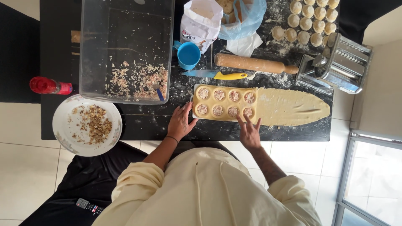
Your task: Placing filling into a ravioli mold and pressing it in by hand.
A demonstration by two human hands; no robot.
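From the head camera, your left hand (180, 122) lies flat, fingers spread, holding nothing, against the near-left corner of the filled ravioli mould (225, 103). Your right hand (248, 131) fingertips touch its near edge, loosely open. Your hooded top (205, 188) hides the table's (138, 121) near edge.
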